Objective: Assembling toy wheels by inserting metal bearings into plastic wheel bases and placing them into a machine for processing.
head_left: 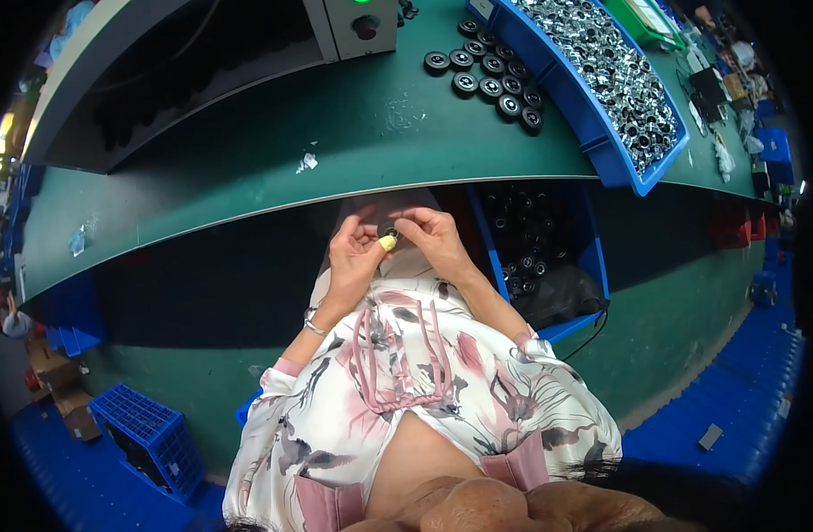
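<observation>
Both hands meet over my lap, just below the front edge of the green table. My left hand (351,253) has its fingers curled, and a yellow covering (388,242) sits on the tip of its thumb. Between the fingertips is a small round part (392,231), dark with a shiny edge, too small to make out fully. My right hand (433,239) pinches at the same part from the right, thumb and forefinger close together. A bracelet (314,324) circles my left wrist.
The green table (353,133) holds several black round wheel-like parts (490,87) and a long blue bin (632,173) of shiny metal pieces. A grey machine (357,31) stands back left. Under the edge, right of my hands, a blue crate (601,266) holds black round parts.
</observation>
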`<state>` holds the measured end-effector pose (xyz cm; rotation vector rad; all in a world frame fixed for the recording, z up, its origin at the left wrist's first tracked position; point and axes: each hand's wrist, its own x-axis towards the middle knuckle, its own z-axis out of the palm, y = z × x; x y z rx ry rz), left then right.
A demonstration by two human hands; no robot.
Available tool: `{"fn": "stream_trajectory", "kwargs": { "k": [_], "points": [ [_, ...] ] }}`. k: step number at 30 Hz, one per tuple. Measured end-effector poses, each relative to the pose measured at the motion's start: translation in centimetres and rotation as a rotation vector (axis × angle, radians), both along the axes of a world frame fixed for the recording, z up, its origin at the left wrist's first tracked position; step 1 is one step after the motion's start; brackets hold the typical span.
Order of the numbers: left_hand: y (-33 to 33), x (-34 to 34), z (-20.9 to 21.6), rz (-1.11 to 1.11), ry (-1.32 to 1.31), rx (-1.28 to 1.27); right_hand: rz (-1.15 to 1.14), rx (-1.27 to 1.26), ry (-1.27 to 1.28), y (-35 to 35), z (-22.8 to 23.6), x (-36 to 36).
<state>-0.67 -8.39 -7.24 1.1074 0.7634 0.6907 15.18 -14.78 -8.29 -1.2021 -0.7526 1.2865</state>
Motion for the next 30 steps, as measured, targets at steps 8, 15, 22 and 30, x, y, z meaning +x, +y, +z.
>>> {"fn": "stream_trajectory", "kwargs": {
  "k": [8, 15, 22, 30],
  "points": [
    [0.2, -0.8, -0.8, -0.012, -0.077, -0.065, -0.083, 0.016, 0.136, 0.0, -0.7, -0.8],
    [0.6, -0.6, -2.0, -0.014, -0.156, -0.202, -0.069, 0.004, 0.038, -0.1, -1.0, -0.6],
    [0.1, -0.7, -1.1, -0.08, -0.103, -0.142, -0.015, 0.311, -0.801, -1.0, 1.9, -0.2],
    [-0.4, 0.1, 1.0, -0.098, -0.25, -0.398, -0.089, 0.085, 0.148, -1.8, 0.9, -0.3]
  ]
}}
